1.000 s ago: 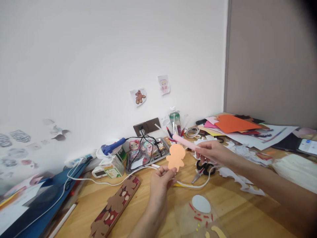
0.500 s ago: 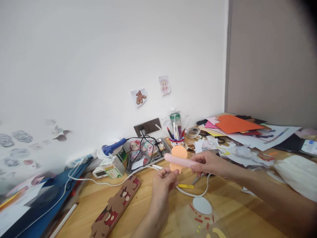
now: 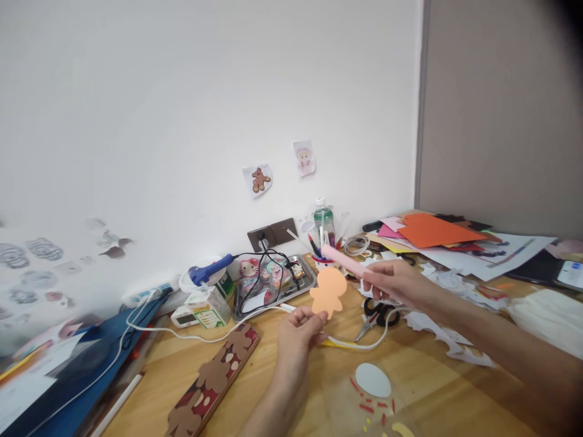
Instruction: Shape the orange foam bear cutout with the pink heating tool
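"What do the hands hold?"

"The left hand [image 3: 298, 334] pinches the orange figure [image 3: 328, 290] by its lower edge, above the table [image 3: 250, 376]. The right hand [image 3: 394, 279] grips a pink stick [image 3: 345, 261]."

"How far along?"

"The figure looks fully cut out, though its visible side is plain. A white oval [image 3: 373, 380] and red strips [image 3: 366, 408] lie apart from it, seemingly unattached, on a clear sheet [image 3: 341, 400]."

"Anything unclear?"

"The stick's near end is hidden in the grip; the bottom edge crops a yellow piece [image 3: 402, 430]."

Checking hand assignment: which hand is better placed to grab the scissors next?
Likely the right hand: nearer the black-handled scissors, though holding a pink stick. The left hand pinches the orange figure cutout.
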`<state>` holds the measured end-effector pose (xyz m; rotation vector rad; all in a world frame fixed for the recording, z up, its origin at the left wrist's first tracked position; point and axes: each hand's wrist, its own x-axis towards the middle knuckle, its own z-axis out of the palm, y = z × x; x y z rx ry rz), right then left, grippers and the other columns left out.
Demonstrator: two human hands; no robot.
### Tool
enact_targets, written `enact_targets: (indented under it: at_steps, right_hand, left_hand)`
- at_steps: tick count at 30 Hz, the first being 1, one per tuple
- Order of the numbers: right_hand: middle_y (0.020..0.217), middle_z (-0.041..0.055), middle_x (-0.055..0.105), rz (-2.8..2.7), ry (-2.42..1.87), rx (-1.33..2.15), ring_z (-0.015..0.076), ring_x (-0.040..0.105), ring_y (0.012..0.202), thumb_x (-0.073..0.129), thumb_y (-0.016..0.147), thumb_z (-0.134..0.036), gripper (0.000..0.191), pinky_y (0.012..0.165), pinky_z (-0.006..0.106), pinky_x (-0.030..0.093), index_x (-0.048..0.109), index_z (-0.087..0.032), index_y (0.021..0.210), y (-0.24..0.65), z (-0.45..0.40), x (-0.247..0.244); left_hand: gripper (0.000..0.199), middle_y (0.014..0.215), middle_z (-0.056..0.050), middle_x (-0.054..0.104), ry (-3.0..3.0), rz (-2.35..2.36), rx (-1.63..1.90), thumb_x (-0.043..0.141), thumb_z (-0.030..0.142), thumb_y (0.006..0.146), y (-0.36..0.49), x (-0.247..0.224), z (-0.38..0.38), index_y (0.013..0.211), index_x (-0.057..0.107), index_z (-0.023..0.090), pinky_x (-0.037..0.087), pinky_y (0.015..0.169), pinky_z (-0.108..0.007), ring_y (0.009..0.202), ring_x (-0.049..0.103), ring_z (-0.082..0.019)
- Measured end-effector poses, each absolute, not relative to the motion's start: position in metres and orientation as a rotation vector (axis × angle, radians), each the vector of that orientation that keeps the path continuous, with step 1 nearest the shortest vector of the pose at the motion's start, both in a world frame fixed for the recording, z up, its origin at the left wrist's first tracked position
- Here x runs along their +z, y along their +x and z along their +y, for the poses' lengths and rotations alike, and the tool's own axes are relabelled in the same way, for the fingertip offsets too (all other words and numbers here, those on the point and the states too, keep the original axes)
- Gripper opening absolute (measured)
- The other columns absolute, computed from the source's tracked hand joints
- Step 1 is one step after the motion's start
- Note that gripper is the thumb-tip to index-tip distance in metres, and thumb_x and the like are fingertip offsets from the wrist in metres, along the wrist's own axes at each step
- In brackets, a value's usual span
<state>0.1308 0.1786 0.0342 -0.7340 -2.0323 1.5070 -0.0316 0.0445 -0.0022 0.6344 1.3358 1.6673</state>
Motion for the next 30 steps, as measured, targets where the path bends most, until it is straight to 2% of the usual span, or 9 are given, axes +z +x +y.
enact_targets:
  at_steps: [3, 10, 13, 19, 30]
  right_hand:
    - [0.056, 0.0010, 0.055, -1.949, -0.733, 1.543, 0.0098, 0.049, 0.051, 0.050, 0.071, -0.045, 0.032, 0.046, 0.019, 0.034, 0.057, -0.014, 0.065, 0.133, 0.181, 0.035]
    - [0.069, 0.0027, 0.058, -2.312, -0.620, 1.458, 0.0151, 0.055, 0.061, 0.051, 0.069, -0.046, 0.036, 0.053, 0.023, 0.041, 0.057, -0.015, 0.086, 0.122, 0.169, 0.016]
    - [0.070, 0.0016, 0.057, -2.337, -0.538, 1.408, 0.0146, 0.056, 0.062, 0.051, 0.070, -0.044, 0.033, 0.053, 0.022, 0.041, 0.058, -0.015, 0.084, 0.116, 0.165, 0.009]
    - [0.059, 0.0008, 0.057, -2.359, -0.587, 1.319, 0.0136, 0.055, 0.057, 0.048, 0.074, -0.038, 0.026, 0.053, 0.022, 0.040, 0.058, -0.014, 0.079, 0.118, 0.162, 0.016]
    - [0.065, 0.0029, 0.059, -2.295, -0.636, 1.376, 0.0144, 0.056, 0.060, 0.048, 0.072, -0.043, 0.030, 0.050, 0.020, 0.039, 0.058, -0.015, 0.074, 0.129, 0.161, 0.045]
  left_hand:
    - [0.022, 0.059, 0.002, 0.052, 0.580, 1.298, 1.665, 0.069, 0.027, 0.054, -0.032, -0.003, 0.044, 0.061, 0.054, 0.012, 0.041, 0.049, -0.015, 0.052, 0.046, -0.005]
    - [0.022, 0.057, 0.002, 0.053, 0.552, 1.259, 1.677, 0.069, 0.026, 0.055, -0.034, -0.008, 0.046, 0.061, 0.053, 0.013, 0.040, 0.049, -0.015, 0.049, 0.045, -0.004]
    - [0.024, 0.055, 0.003, 0.051, 0.543, 1.268, 1.660, 0.069, 0.027, 0.054, -0.034, -0.009, 0.047, 0.060, 0.051, 0.013, 0.039, 0.048, -0.015, 0.047, 0.043, -0.004]
    - [0.025, 0.055, 0.003, 0.051, 0.549, 1.265, 1.657, 0.069, 0.028, 0.054, -0.034, -0.011, 0.046, 0.059, 0.049, 0.013, 0.038, 0.049, -0.016, 0.048, 0.043, -0.004]
    - [0.025, 0.055, 0.003, 0.053, 0.565, 1.244, 1.714, 0.071, 0.026, 0.051, -0.029, 0.000, 0.043, 0.059, 0.050, 0.014, 0.037, 0.050, -0.017, 0.047, 0.044, -0.005]
